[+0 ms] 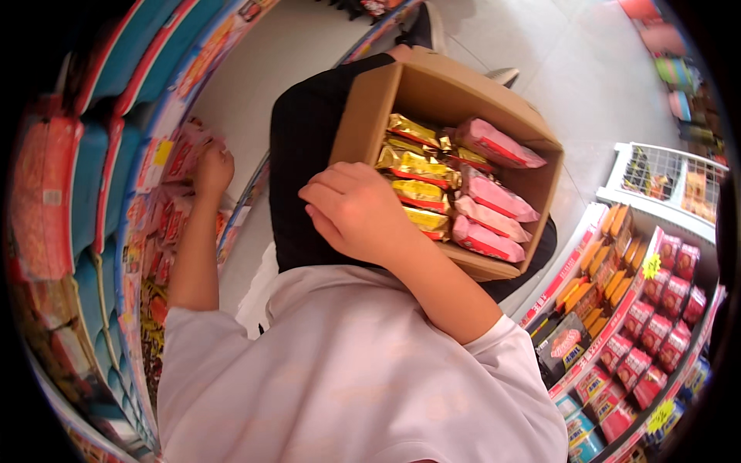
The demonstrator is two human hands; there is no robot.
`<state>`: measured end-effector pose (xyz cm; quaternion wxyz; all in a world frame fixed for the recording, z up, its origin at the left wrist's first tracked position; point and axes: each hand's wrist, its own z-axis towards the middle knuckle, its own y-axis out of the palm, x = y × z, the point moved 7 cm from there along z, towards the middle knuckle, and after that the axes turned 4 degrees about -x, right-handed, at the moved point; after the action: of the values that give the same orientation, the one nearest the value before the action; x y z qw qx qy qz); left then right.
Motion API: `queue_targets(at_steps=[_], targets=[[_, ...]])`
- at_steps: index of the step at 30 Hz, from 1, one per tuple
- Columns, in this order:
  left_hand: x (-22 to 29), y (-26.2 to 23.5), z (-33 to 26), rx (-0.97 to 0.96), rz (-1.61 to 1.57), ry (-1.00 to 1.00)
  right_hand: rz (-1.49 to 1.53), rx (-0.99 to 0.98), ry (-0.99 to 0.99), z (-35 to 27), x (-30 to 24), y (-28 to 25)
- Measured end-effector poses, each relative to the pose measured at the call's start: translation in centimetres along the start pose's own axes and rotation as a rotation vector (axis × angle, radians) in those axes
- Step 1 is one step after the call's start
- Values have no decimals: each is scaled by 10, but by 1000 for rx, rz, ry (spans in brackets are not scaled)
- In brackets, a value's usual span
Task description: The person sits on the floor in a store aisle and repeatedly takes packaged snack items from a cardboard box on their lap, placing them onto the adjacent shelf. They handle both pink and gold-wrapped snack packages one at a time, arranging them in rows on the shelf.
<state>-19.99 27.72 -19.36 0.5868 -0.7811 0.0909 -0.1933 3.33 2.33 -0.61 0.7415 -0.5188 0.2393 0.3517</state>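
At the left, my left hand (214,167) reaches into a shelf with its fingers curled against a pink packet (185,150). More pink packets lie beneath my left wrist. On my lap stands an open cardboard box (475,81), tilted, holding several gold-wrapped packets (419,166) along its left side and several pink snack packets (500,194) along its right. My right hand (347,207) lies over the box's near left corner, knuckles up and fingers bent together. I see nothing in it, and that corner is hidden beneath the hand and forearm.
Shelving with a printed edge strip (202,73) rises close on my left, with red-edged blue packages and clear bags. To the right stands a display rack (656,231) with orange and red packets. Behind it is a white wire basket (662,179). Pale floor tiles (532,38) extend ahead.
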Motion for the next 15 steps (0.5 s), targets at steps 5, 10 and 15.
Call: queue_targets(at_steps=[5,10,15], targets=[[102,-50,-42,264,-538,237,13,77,120,-18,9,-65],[237,-118,-112,482,-602,726,-458,90,570,-59,80,-166],[324,-125,-148,371,-767,929,-631,-124,711,-109,131,-190]])
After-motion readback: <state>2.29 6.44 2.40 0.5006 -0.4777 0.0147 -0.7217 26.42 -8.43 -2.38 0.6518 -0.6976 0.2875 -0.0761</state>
